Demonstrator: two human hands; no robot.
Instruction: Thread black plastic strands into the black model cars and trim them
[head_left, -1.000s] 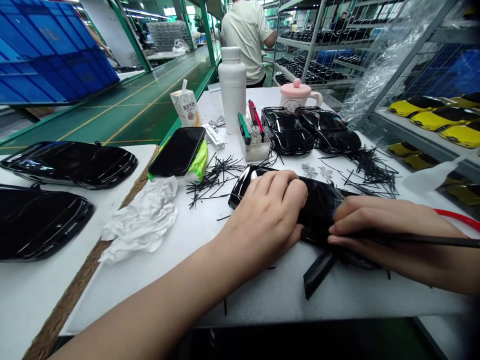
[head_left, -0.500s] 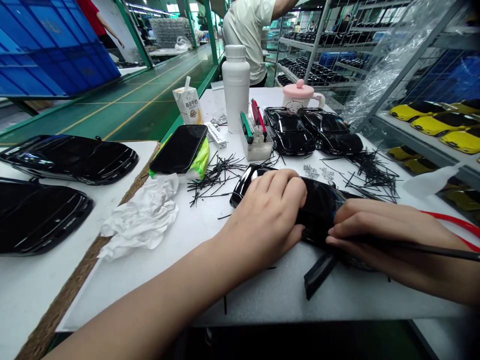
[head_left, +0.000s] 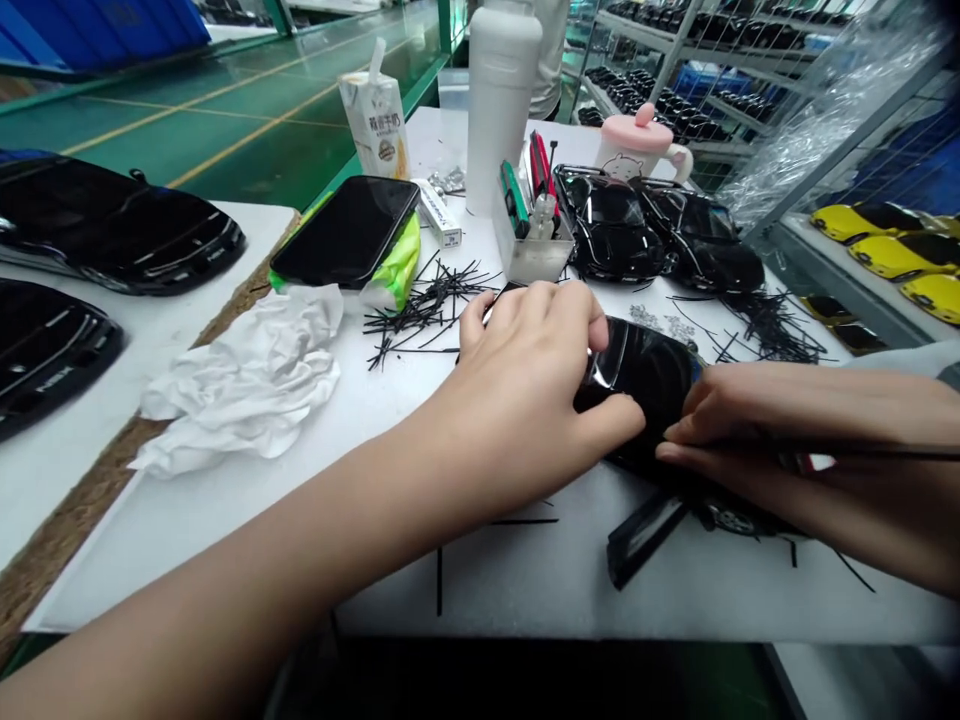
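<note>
- Crumpled tissue [head_left: 247, 385]: lay left of loose black strips [head_left: 429, 304].
- Left hand [head_left: 529, 350]: clasped one end of black model car [head_left: 651, 378], on white worktop [head_left: 525, 595].
- Apparent open door [head_left: 645, 542]: jutted nearward.
- Right hand [head_left: 780, 410]: pinched slim black tool [head_left: 900, 453], tip hidden; slipping could have scratched the gloss, bumping strained the door.

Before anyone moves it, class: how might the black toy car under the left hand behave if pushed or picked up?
The toy car may well roll when pushed, since a wheel shows at its side. Its glossy surface could make it slippery. The piece jutting out, apparently an open door, looks thin and might snag or bend during lifting.
</note>
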